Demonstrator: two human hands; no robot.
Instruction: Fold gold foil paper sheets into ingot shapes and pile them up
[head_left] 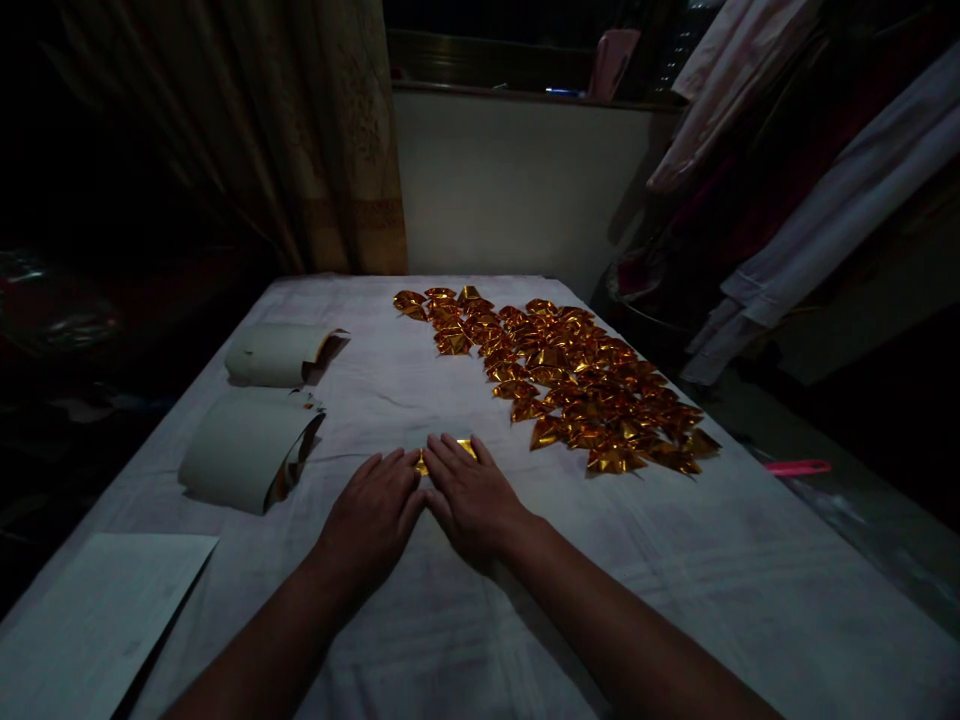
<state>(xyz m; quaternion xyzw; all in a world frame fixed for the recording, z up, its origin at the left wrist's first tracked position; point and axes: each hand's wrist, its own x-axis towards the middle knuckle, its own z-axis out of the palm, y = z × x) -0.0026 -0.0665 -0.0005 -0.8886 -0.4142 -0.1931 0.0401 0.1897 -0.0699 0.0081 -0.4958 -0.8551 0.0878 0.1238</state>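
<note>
A small piece of gold foil paper (pixel 466 446) lies on the cloth-covered table, mostly hidden under my fingers. My left hand (pixel 373 507) rests flat with its fingers stretched forward, the fingertips at the foil's left end. Over the middle and right part of the foil lies my right hand (pixel 474 495), its fingers extended and slightly apart. The two hands meet near the thumbs. Beyond them to the right spreads a heap of folded gold foil pieces (pixel 551 375), shaped like ingots.
Two curled grey-white sheets (pixel 232 450) lie at the left, one behind the other. A flat pale board or sheet (pixel 105 610) is at the near left corner. Curtains (pixel 352 140) hang behind, clothes (pixel 840 200) at the right. A pink handle (pixel 797 467) shows beyond the right edge.
</note>
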